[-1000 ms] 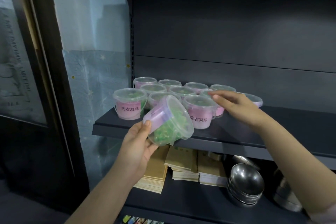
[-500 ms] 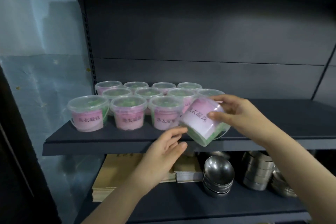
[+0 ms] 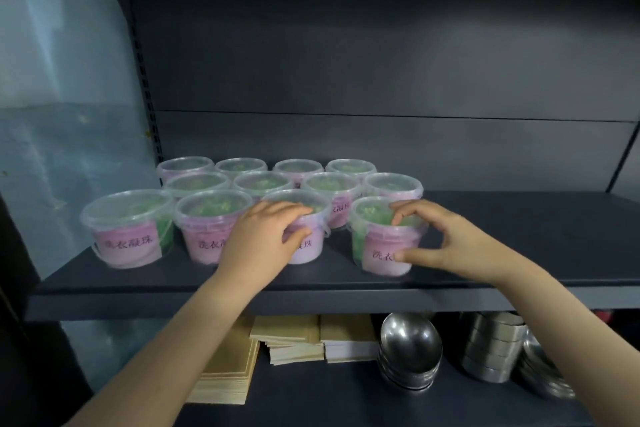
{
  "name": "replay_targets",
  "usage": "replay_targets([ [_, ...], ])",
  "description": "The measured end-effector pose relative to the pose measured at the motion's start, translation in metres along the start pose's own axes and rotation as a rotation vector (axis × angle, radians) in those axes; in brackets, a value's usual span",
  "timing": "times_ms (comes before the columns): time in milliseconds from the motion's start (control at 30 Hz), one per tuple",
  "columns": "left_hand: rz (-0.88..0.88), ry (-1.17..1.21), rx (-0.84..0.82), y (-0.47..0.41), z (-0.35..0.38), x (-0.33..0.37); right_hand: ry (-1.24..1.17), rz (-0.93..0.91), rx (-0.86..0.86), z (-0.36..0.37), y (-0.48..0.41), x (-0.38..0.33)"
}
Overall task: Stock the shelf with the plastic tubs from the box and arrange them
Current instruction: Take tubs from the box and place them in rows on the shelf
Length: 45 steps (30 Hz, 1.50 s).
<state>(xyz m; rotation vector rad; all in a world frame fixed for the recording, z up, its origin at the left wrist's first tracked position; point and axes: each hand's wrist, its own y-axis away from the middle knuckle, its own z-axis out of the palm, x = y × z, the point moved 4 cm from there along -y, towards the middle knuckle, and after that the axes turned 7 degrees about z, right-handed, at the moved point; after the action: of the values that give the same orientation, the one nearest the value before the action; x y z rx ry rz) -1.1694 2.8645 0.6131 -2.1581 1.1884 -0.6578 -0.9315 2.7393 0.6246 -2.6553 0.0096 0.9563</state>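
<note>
You see the tubs point(image 3: 128, 229) at centre frame in clear, glossy plastic with smooth translucent lids; pink labels point(image 3: 126, 246) on their walls look like matt paper. The shelf point(image 3: 519, 243) carrying them, and the back panel point(image 3: 381, 62) above, show dark matt painted metal. At lower right, the stacked bowls point(image 3: 410, 350) are polished, reflective metal. At lower centre, the tan stacks point(image 3: 287, 333) look like matt paper or card.

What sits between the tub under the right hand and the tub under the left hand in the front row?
Nothing visible. The rightmost front tub stands upright on the shelf, the right hand around it. Only bare shelf separates it from the third front tub under the left hand.
</note>
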Motion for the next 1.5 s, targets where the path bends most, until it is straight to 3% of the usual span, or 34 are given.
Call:
replay_targets([
  [167, -0.023, -0.038, -0.030, -0.006, -0.001, 0.001, -0.028, -0.043, 0.050, -0.004, -0.018, 0.008],
  [300, -0.025, -0.057, -0.038, -0.007, -0.002, -0.001, 0.104, -0.148, 0.122, 0.002, -0.027, 0.007],
  [467, -0.026, -0.049, -0.069, -0.008, -0.002, -0.001, 0.079, -0.143, 0.081, 0.003, -0.034, 0.007],
  [600, 0.011, -0.059, -0.091, -0.011, -0.004, -0.002, 0.265, -0.188, 0.197, 0.008, -0.031, -0.004],
  [767, 0.074, -0.101, -0.119, -0.014, -0.003, -0.003, 0.282, -0.037, 0.211, 0.014, -0.029, -0.012],
  [900, 0.101, -0.103, -0.312, -0.024, -0.004, -0.007, 0.257, 0.113, 0.121, 0.012, -0.025, -0.029],
  [1000, 0.108, 0.014, -0.423, -0.036, -0.009, -0.011, 0.318, 0.176, 0.191, -0.003, -0.010, -0.045],
  [1200, 0.203, 0.000, -0.229, -0.026, -0.012, 0.019, 0.523, 0.350, 0.379, -0.025, 0.069, -0.070],
  [1400, 0.455, 0.165, 0.081, 0.003, -0.001, 0.110, 0.678, 0.528, 0.626, -0.045, 0.193, -0.069],
  [1500, 0.509, 0.297, 0.091, 0.028, 0.024, 0.167, 0.673, 0.639, 0.765, -0.048, 0.270, -0.048],
])
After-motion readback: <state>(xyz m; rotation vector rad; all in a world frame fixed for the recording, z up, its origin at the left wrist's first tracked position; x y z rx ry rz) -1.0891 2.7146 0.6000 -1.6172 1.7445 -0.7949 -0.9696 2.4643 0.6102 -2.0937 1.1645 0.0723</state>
